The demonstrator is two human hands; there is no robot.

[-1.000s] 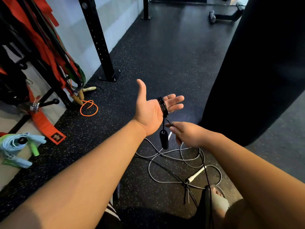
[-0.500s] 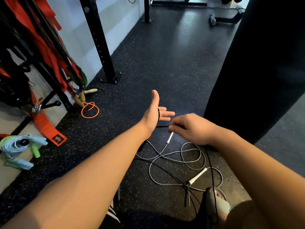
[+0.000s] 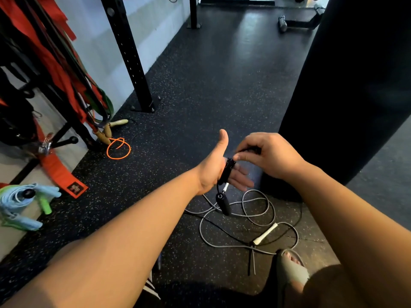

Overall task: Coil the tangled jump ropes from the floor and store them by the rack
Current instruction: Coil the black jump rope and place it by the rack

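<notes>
**Rubber gym floor: first rope partly coiled, second rope not yet lifted**

Black speckled rubber flooring (image 3: 222, 85) carries all the task's ropes, near a black steel rack hung with red and green resistance bands (image 3: 55, 63).

Progress. The grey jump rope with white handles (image 3: 265, 234) lies in loose, overlapping loops on the floor below the hands, untouched. The thin black jump rope (image 3: 226, 172) is wound in several turns round the palm of the left hand (image 3: 211, 174), which is held flat with fingers straight and thumb up. Its black cylindrical handle (image 3: 224, 204) hangs free beneath the palm. The right hand (image 3: 269, 154) is closed in a pinch on the running part of that rope, just beside the coil. A thin black length lies across the grey loops, so winding appears unfinished. An orange jump rope with wooden handles (image 3: 103, 137) rests in a small ring at the rack's foot, apparently stored. Remaining work, as judged: finish this coil, coil the grey rope, carry both to the rack.

Surroundings. A large black punching bag (image 3: 355, 85) stands close on the right, behind the right hand. A black perforated upright post (image 3: 126, 52) is bolted down beside the wall. A red strap with a black label (image 3: 60, 172) and a pale blue and green bundle (image 3: 20, 203) lie left. A foot in a grey sandal (image 3: 291, 270) stands just beside the grey loops, where cord could snag.
</notes>
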